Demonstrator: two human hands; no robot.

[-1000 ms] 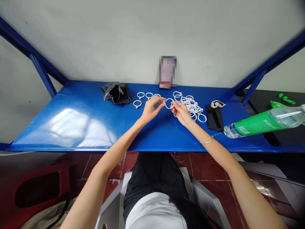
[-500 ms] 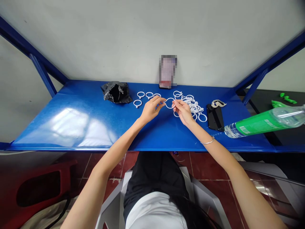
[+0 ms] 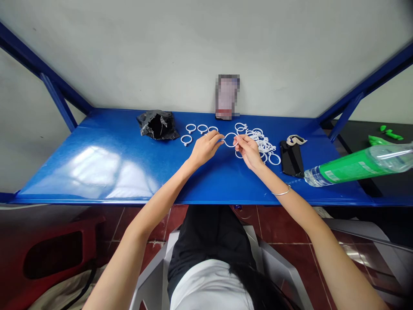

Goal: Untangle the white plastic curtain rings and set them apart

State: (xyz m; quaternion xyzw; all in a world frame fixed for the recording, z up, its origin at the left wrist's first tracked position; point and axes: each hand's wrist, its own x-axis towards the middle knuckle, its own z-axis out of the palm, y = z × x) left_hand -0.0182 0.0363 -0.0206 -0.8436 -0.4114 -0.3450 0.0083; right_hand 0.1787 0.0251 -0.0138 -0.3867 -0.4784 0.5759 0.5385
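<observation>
A white plastic ring (image 3: 229, 134) is held just above the blue shelf (image 3: 106, 168), between both my hands. My left hand (image 3: 205, 149) pinches its left side with fingertips closed. My right hand (image 3: 248, 150) pinches its right side the same way. A pile of several white rings (image 3: 263, 144) lies just behind and right of my right hand. A few single white rings (image 3: 186, 139) lie spread out behind my left hand.
A crumpled black bag (image 3: 157, 125) sits at the back left. A phone (image 3: 227, 97) leans on the wall. A black phone (image 3: 291, 158) and a beige clip (image 3: 295, 139) lie at the right. A green-labelled bottle (image 3: 358, 165) lies on its side at the far right.
Both hands have kept their pinch on the ring and shifted only slightly; the ring stays between them.
</observation>
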